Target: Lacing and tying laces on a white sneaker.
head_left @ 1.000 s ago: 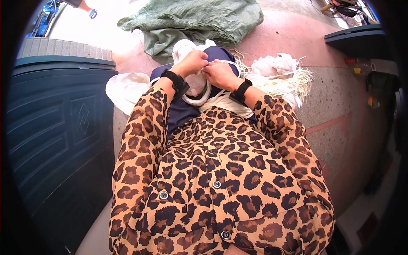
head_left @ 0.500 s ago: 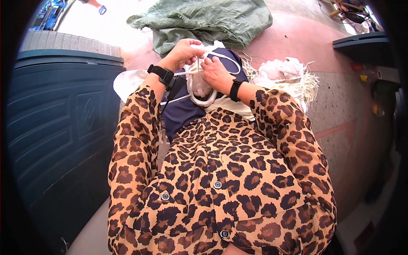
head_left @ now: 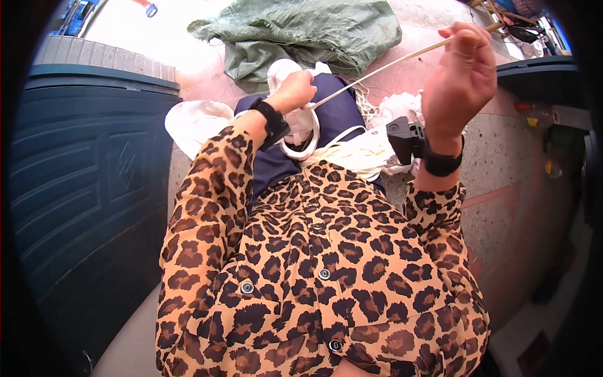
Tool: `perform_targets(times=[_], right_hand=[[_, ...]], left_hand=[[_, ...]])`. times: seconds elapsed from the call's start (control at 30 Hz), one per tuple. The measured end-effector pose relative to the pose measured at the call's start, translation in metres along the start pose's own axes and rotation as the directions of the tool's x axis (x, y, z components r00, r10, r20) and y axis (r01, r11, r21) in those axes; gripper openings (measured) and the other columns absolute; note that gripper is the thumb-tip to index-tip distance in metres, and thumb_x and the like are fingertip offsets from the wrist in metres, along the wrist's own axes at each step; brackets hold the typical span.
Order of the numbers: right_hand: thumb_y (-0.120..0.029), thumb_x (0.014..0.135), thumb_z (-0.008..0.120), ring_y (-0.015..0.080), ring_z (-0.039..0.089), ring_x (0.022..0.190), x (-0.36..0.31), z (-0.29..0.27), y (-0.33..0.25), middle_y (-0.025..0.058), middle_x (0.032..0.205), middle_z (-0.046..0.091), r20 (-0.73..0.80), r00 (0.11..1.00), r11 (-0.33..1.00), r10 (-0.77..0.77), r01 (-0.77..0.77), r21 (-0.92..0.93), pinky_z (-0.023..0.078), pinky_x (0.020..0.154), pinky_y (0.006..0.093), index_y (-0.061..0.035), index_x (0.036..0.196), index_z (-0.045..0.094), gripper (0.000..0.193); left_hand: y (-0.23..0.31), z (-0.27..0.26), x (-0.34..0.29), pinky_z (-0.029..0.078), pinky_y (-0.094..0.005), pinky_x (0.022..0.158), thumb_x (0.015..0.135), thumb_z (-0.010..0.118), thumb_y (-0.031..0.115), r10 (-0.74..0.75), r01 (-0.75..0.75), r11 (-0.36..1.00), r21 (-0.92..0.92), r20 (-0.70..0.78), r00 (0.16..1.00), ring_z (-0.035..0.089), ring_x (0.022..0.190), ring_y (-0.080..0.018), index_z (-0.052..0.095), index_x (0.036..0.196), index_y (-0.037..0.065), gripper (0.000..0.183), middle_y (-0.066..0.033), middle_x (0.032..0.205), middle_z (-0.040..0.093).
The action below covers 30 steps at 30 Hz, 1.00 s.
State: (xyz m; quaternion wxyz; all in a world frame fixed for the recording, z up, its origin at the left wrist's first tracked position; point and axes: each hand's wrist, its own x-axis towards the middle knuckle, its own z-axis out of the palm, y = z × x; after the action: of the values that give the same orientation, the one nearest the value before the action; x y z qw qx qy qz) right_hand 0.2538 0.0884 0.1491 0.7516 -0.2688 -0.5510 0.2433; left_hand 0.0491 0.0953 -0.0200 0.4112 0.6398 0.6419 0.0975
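A white shoe (head_left: 284, 69) lies on the dark blue cloth (head_left: 342, 119) over my lap, its opening toward me. My left hand (head_left: 292, 92) is closed over the lacing part of the shoe; its fingertips are partly hidden. From beside those fingers a pale shoelace (head_left: 380, 68) runs taut up to the right. Its other end is gripped in my right hand (head_left: 465, 72), raised well above the lap with fingers curled. Several loose white laces (head_left: 355, 154) drape over my lap on the right.
Beyond my knees lies a grey-green woven sack (head_left: 308, 31). Another white item (head_left: 198, 122), perhaps a shoe, sits left of my lap. A whitish bundle (head_left: 402, 107) is on the right. A dark blue panelled door or panel (head_left: 81, 176) stands close on the left.
My hands were together over the shoe. My right hand has swung up and right, drawing the shoelace out straight; my left hand has shifted slightly right and down onto the shoe.
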Motion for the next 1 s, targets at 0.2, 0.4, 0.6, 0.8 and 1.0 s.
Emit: perform_targets(times=[0.2,0.4,0.6,0.8,1.0], right_hand=[[-0.015,0.088,0.049,0.0167,0.054,0.077,0.003,-0.02,0.017,0.0064,0.081,0.055,-0.124,0.958,0.93,0.257,-0.21,0.302,0.051,0.073,0.0411,-0.0018,0.089,0.056,0.015],[-0.017,0.09,0.042,0.0017,0.041,0.044,-0.015,-0.008,0.072,-0.0019,0.059,0.048,0.234,0.662,0.661,0.712,-0.744,0.095,0.025,0.033,0.0153,-0.0075,0.089,0.054,0.016],[-0.025,0.077,0.055,0.0263,0.061,0.076,-0.123,0.043,0.117,0.0169,0.081,0.062,0.638,0.253,0.684,0.727,-0.34,-0.645,0.046,0.067,0.0348,-0.0005,0.087,0.062,0.027],[-0.014,0.075,0.052,0.0309,0.06,0.081,-0.161,0.057,0.134,0.0161,0.083,0.062,0.725,0.121,0.708,0.678,0.156,-0.688,0.047,0.071,0.0389,-0.0063,0.089,0.062,0.018],[-0.013,0.071,0.054,0.0308,0.059,0.082,-0.166,0.052,0.134,0.0155,0.084,0.061,0.7,0.188,0.707,0.689,0.041,-0.706,0.047,0.07,0.0387,-0.0074,0.091,0.058,0.02]], left_hand=[[-0.056,-0.025,-0.034,0.046,-0.0408,0.071,0.077,0.053,0.018,0.045,0.01,0.966,0.26,-0.202,0.978,0.058,0.082,-0.0332,0.059,0.086,0.001,0.02,-0.0193,0.083,0.06],[-0.058,-0.015,-0.049,0.045,-0.0397,0.071,0.075,0.055,0.016,0.138,-0.071,0.964,0.258,-0.253,0.958,0.056,0.083,-0.033,0.06,0.083,0.003,0.016,-0.0173,0.085,0.058],[-0.043,-0.007,-0.051,0.045,-0.0417,0.07,0.075,0.056,0.018,0.107,-0.039,0.929,0.369,-0.166,0.98,0.057,0.083,-0.0335,0.057,0.082,0.004,0.016,-0.0162,0.086,0.058],[-0.052,-0.005,-0.058,0.045,-0.0414,0.071,0.076,0.055,0.017,0.087,-0.014,0.951,0.308,-0.223,0.971,0.057,0.083,-0.0329,0.058,0.084,0.005,0.015,-0.0163,0.089,0.057],[-0.052,-0.001,-0.052,0.045,-0.0413,0.071,0.075,0.054,0.017,0.149,-0.089,0.966,0.243,-0.24,0.959,0.057,0.083,-0.0329,0.06,0.082,0.005,0.015,-0.0158,0.086,0.058]])
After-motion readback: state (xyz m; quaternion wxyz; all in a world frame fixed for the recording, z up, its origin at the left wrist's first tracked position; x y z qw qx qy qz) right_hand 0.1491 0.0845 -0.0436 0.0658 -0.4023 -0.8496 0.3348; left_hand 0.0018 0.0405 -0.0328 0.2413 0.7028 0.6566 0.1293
